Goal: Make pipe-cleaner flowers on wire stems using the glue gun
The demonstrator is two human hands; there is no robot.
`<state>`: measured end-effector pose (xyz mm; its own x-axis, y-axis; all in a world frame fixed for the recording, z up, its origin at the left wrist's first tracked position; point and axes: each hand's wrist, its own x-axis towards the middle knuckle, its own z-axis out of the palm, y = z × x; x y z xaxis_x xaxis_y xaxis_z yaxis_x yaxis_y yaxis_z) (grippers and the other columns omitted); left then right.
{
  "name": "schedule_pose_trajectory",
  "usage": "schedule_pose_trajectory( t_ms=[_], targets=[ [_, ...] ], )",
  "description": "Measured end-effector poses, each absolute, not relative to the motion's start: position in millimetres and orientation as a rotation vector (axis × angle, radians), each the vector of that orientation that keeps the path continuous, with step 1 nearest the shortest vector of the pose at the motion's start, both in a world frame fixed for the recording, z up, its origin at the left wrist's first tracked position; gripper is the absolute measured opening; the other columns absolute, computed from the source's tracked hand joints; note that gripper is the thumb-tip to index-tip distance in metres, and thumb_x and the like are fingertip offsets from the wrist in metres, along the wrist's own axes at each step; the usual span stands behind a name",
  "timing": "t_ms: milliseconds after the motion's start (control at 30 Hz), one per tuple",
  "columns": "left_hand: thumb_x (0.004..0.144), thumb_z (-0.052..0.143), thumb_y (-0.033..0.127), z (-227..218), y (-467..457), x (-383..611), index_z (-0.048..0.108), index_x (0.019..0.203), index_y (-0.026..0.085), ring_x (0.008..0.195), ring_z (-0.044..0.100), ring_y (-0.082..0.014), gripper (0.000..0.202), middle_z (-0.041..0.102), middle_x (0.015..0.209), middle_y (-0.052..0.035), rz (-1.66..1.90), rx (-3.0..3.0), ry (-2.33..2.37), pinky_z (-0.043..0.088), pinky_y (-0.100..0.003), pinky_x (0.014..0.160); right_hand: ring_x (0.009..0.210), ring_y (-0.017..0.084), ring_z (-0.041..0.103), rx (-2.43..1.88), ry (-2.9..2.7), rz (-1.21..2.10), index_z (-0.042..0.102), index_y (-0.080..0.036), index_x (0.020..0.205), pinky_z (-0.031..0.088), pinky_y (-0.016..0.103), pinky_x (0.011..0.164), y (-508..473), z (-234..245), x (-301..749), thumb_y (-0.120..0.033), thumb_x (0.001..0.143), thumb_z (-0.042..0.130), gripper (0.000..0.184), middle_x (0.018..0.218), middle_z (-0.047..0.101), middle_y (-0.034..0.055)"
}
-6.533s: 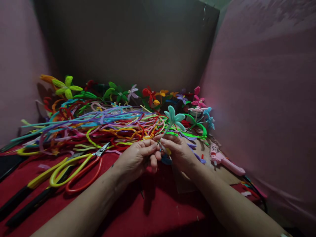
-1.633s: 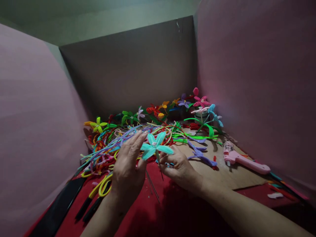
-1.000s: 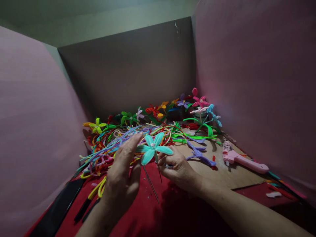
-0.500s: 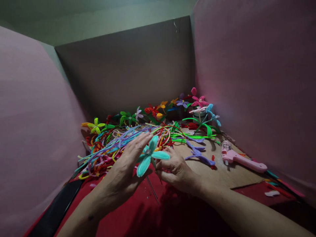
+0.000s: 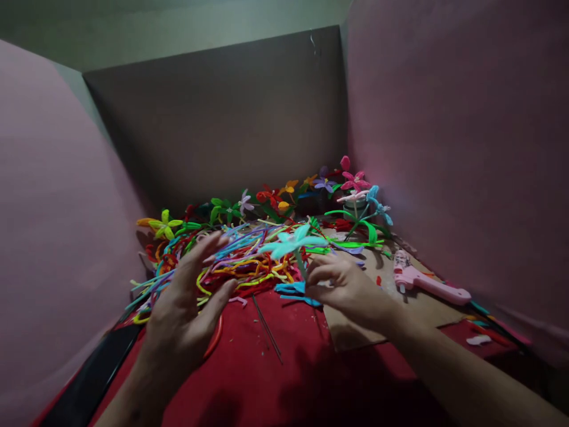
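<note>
My right hand (image 5: 342, 287) pinches the stem of a mint-green pipe-cleaner flower (image 5: 291, 242), its petals spread and facing up. My left hand (image 5: 189, 296) hangs in the air to the left, thumb and fingers apart, touching nothing that I can see. Behind and between the hands lies a loose heap of coloured pipe cleaners (image 5: 249, 270). Several blue fuzzy pieces (image 5: 296, 293) rest just under the flower. Thin dark wires (image 5: 268, 329) lie on the red cloth (image 5: 240, 379) between my hands.
A pink hot glue gun (image 5: 429, 284) lies on a cardboard sheet (image 5: 355, 333) at the right. Finished flowers, among them a yellow one (image 5: 165, 225) and a pink one (image 5: 354, 180), stand along the back. Pink side panels (image 5: 453, 130) and a grey back panel (image 5: 213, 136) enclose the table.
My left hand has come away from the flower, moving left and opening. My right hand has shifted right with the flower, which now tips upward. The blue pieces have come into view.
</note>
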<state>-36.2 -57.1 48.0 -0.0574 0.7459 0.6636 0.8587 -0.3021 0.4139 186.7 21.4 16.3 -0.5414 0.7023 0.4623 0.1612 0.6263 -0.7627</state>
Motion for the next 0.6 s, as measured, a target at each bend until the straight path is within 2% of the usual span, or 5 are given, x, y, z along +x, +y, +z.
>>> schedule_pose_trajectory(
  t_ms=[100, 200, 300, 433, 600],
  targets=[
    [0.080, 0.052, 0.036, 35.6, -41.2, -46.6, 0.053, 0.116, 0.023, 0.109, 0.055, -0.0247, 0.039, 0.059, 0.120, -0.0056, -1.360, -2.233, -2.022, 0.044, -0.040, 0.094, 0.063, 0.013, 0.051, -0.906, -2.013, 1.166, 0.063, -0.016, 0.058, 0.039, 0.025, 0.060, 33.1, 20.1, 213.0, -0.021, 0.065, 0.061, 0.010, 0.063, 0.058, 0.0007],
    [0.080, 0.051, 0.037, 23.3, -24.5, -49.3, 0.059, 0.107, 0.019, 0.104, 0.058, -0.0242, 0.034, 0.062, 0.114, -0.0074, -1.405, -2.297, -2.103, 0.046, -0.039, 0.090, 0.047, 0.008, 0.041, -1.178, -1.898, 1.404, 0.060, -0.014, 0.053, 0.032, 0.022, 0.047, 47.0, 4.6, 225.6, -0.027, 0.060, 0.063, 0.014, 0.050, 0.049, -0.0022],
    [0.078, 0.051, 0.036, 15.2, -9.4, -47.8, 0.063, 0.099, 0.018, 0.103, 0.058, -0.0235, 0.031, 0.064, 0.108, -0.0082, -1.363, -2.331, -2.097, 0.045, -0.038, 0.090, 0.046, 0.008, 0.040, -1.211, -1.783, 1.548, 0.061, -0.014, 0.055, 0.029, 0.021, 0.045, 59.0, -17.7, 226.5, -0.027, 0.057, 0.062, 0.013, 0.049, 0.048, -0.0021],
    [0.077, 0.050, 0.035, 2.0, 7.3, -50.3, 0.062, 0.101, 0.018, 0.106, 0.057, -0.0235, 0.031, 0.063, 0.111, -0.0093, -1.313, -2.377, -2.060, 0.043, -0.040, 0.093, 0.041, 0.007, 0.035, -1.353, -1.870, 1.247, 0.058, -0.014, 0.052, 0.023, 0.021, 0.041, 68.9, -32.0, 222.9, -0.027, 0.061, 0.058, 0.016, 0.042, 0.040, -0.0039],
    [0.078, 0.048, 0.034, -20.8, 18.0, -61.1, 0.064, 0.092, 0.019, 0.107, 0.056, -0.0232, 0.027, 0.063, 0.112, -0.0089, -1.277, -2.338, -2.068, 0.042, -0.038, 0.093, 0.042, 0.008, 0.039, -1.498, -2.020, 0.911, 0.059, -0.015, 0.051, 0.023, 0.022, 0.042, 72.2, -23.1, 221.7, -0.026, 0.063, 0.054, 0.017, 0.042, 0.043, -0.0025]
  ],
)
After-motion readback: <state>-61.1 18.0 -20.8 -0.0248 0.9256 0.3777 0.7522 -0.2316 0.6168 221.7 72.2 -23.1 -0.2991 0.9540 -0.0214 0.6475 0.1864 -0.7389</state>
